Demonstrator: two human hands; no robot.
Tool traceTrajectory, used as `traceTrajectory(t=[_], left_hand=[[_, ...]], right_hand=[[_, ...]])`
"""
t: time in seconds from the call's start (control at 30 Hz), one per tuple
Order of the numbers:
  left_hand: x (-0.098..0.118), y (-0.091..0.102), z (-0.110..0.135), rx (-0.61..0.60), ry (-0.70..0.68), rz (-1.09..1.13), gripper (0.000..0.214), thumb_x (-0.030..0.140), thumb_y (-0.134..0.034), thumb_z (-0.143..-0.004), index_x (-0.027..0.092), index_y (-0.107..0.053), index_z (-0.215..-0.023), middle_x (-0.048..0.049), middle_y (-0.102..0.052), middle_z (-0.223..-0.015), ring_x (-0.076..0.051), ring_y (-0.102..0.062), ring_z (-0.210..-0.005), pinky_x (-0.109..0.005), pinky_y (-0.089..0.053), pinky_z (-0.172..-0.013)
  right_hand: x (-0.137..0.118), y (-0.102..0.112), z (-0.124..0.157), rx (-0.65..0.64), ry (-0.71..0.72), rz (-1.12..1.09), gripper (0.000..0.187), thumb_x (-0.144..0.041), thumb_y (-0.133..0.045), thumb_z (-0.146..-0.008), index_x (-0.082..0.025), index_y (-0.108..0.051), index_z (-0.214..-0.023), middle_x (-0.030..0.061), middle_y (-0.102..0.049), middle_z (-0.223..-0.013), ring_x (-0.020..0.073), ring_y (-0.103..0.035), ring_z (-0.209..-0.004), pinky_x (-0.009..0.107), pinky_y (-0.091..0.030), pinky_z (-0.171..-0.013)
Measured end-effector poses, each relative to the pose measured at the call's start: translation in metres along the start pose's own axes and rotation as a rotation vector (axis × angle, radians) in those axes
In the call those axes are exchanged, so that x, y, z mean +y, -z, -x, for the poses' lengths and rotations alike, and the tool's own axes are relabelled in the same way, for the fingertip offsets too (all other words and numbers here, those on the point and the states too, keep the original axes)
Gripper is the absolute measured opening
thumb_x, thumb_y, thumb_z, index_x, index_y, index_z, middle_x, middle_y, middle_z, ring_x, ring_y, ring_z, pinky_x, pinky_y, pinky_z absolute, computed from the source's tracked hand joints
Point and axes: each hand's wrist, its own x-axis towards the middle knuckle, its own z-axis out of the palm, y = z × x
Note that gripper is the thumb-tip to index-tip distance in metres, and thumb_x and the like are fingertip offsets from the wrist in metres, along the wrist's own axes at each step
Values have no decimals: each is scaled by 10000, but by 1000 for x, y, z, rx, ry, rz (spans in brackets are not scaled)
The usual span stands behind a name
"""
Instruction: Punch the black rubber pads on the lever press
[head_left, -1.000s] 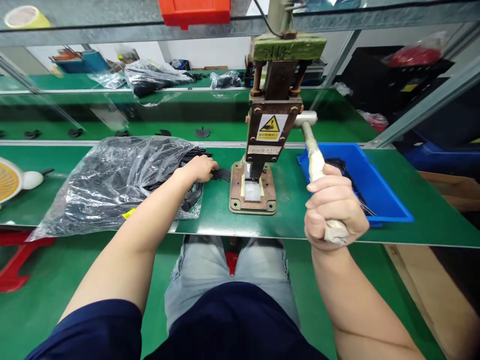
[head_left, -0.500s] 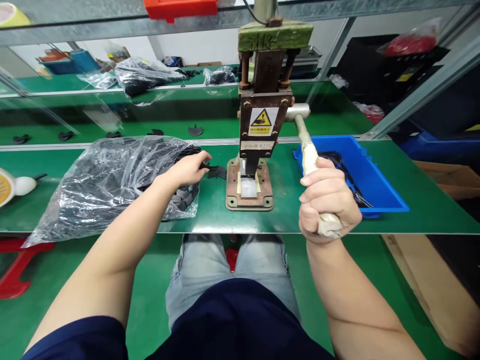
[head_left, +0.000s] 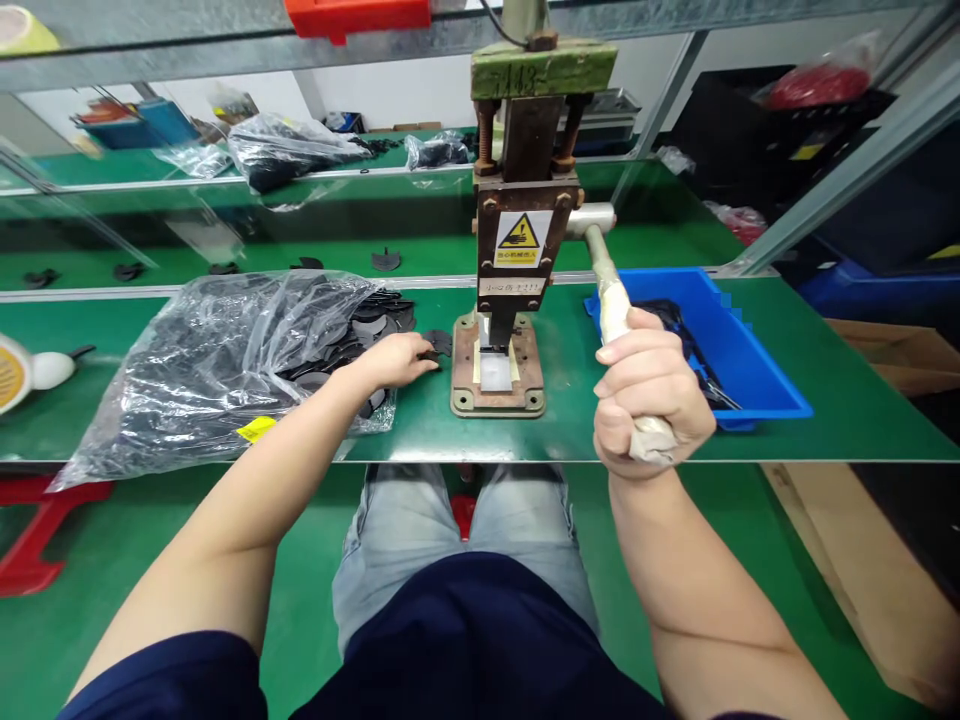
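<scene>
A hand press (head_left: 521,250) with a yellow warning label stands on the green bench, its base plate (head_left: 496,378) in front of me. My right hand (head_left: 646,390) is closed round the taped lever handle (head_left: 616,310) of the press. My left hand (head_left: 396,360) rests on the bench just left of the base, fingers pinched on a flat black part (head_left: 435,345). Beside that hand, a clear plastic bag (head_left: 217,360) spills several flat black parts.
A blue bin (head_left: 750,385) holding black parts sits right of the press. A conveyor strip behind carries several black parts (head_left: 385,261). More bags (head_left: 289,150) lie on the far bench. A red bin (head_left: 356,15) sits overhead; a white object (head_left: 30,368) lies far left.
My left hand drew back from the bag's mouth toward me and the press base, bringing a black part. My right hand stays on the lever.
</scene>
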Motion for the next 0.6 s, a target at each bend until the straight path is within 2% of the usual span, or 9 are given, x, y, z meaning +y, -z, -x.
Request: traceTrajectory(t=[0.07, 0.13, 0.2, 0.27, 0.37, 0.43, 0.53, 0.6], left_hand=[[5, -3, 1, -16, 50, 55, 270, 426, -662, -986, 182, -772, -1019, -99, -769, -1008, -260, -723, -955, -351, -546, -861], [11, -6, 3, 78, 165, 171, 282, 449, -689, -978, 190, -733, -1080, -70, -754, -924, -238, -711, -848, -337, -527, -768], [16, -6, 2, 178, 266, 355, 340, 479, -755, -936, 196, -687, -1112, -36, -725, -827, -211, -684, -740, -313, -498, -680], [22, -7, -1, 206, 292, 603, 384, 520, -811, -892, 199, -656, -1034, -13, -698, -762, -179, -657, -672, -281, -475, -625], [36, -11, -12, 182, 292, 928, 441, 571, -836, -875, 190, -614, -862, 9, -649, -683, -119, -595, -584, -231, -438, -565], [46, -16, -21, 164, 329, 1011, 457, 571, -810, -913, 182, -594, -812, 18, -622, -638, -90, -552, -532, -211, -419, -533], [58, -22, -32, 92, 394, 1062, 411, 534, -725, -1010, 187, -564, -859, 11, -637, -621, -96, -575, -513, -207, -447, -518], [62, -24, -38, 26, 391, 1112, 352, 478, -721, -1029, 193, -548, -917, 5, -659, -647, -110, -615, -539, -216, -490, -539]], right_hand=[[2, 0, 1, 5, 6, -7, 242, -305, -711, -885, -239, -555, -713, -55, -629, -704, 170, -711, -870, 598, -550, -1132], [2, 0, 1, 2, 1, -7, 238, -302, -711, -888, -236, -560, -716, -56, -629, -706, 172, -714, -882, 611, -551, -1129], [3, -1, 1, 2, 8, -1, 258, -331, -708, -905, -236, -559, -717, -63, -620, -703, 161, -717, -890, 606, -554, -1127], [3, -2, 2, 18, 15, 3, 276, -356, -702, -918, -235, -557, -717, -67, -615, -703, 146, -715, -892, 587, -551, -1128], [3, -2, 2, 30, 23, -7, 283, -344, -704, -920, -230, -553, -710, -60, -619, -704, 146, -711, -897, 573, -545, -1132], [3, -1, 2, 20, 18, -10, 287, -338, -705, -920, -228, -550, -705, -53, -623, -705, 155, -713, -901, 580, -546, -1133], [1, 1, 1, -5, -4, -2, 283, -340, -711, -923, -230, -558, -711, -51, -636, -707, 158, -714, -899, 585, -553, -1138], [0, 2, 1, -12, -13, 8, 288, -348, -717, -926, -233, -561, -714, -54, -635, -702, 154, -716, -899, 579, -559, -1144]])
